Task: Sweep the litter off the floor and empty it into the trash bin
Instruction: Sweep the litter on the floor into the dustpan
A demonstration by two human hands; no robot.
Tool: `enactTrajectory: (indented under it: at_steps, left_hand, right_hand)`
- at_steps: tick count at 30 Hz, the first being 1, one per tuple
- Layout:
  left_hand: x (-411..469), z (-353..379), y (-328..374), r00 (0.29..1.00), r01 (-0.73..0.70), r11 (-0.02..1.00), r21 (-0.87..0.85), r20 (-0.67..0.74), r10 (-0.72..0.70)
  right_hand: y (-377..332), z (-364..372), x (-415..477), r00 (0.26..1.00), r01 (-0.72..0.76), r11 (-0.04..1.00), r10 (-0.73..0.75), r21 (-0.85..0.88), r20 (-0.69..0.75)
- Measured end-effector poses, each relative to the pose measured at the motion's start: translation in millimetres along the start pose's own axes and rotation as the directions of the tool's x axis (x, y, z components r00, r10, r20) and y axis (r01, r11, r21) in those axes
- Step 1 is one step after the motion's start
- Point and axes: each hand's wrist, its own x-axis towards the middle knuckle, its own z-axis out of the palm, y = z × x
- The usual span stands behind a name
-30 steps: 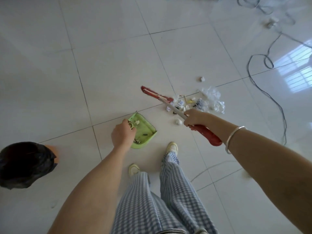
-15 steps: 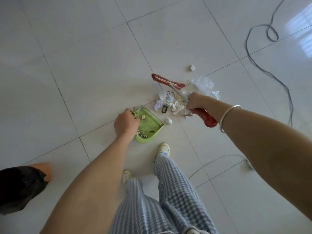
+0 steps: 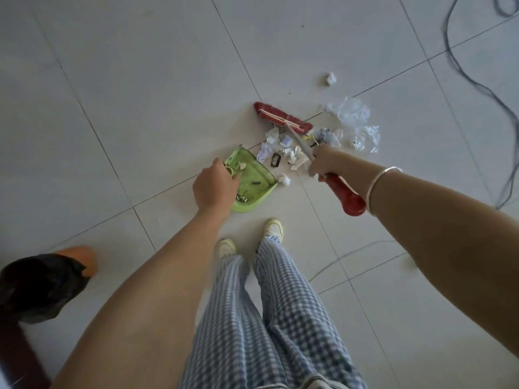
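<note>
Green plastic dustpan [image 3: 254,182] sits on the pale tiled floor [image 3: 140,80], left hand [image 3: 214,186] curled around its handle. Right hand [image 3: 327,161] grips the red-headed broom [image 3: 282,118], fingers wrapped tight. Crumpled paper litter [image 3: 283,148] now lies closer to the pan's mouth, at its 2 o'clock. Black-bagged orange trash bin [image 3: 42,284] stands at 8 o'clock.
</note>
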Motion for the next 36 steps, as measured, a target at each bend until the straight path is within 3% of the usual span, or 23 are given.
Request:
enactTrajectory:
  at_steps: [13, 16, 23, 28, 36]
  left_hand:
    - [-18.7, -7.5, -47.1, 0.995, -0.096, 0.995, -0.031, 0.014, 0.096]
    - [-21.5, -11.6, -54.8, 0.981, -0.172, 0.985, 0.009, 0.091, 0.17]
    - [-18.2, -29.1, -82.2, 0.953, -0.285, 0.956, 0.07, 0.13, 0.274]
    - [-10.8, -43.1, -85.3, 0.924, -0.365, 0.926, 0.097, 0.157, 0.348]
    - [-18.9, -24.6, -96.9, 0.892, -0.441, 0.887, 0.137, 0.172, 0.417]
  right_hand:
    - [-35.9, 60.6, -79.3, 0.952, 0.072, 0.993, -0.095, 0.089, 0.292]
    - [-42.8, 62.2, -100.4, 0.956, 0.096, 0.991, -0.117, 0.09, 0.268]
    - [-45.1, 64.0, -130.9, 0.99, 0.088, 0.987, -0.071, -0.137, 0.12]
    - [-24.0, 67.1, -132.9, 0.999, -0.027, 0.999, 0.028, -0.023, 0.044]
    - [-2.3, 95.3, -138.2, 0.987, -0.156, 0.954, 0.137, 0.257, 0.088]
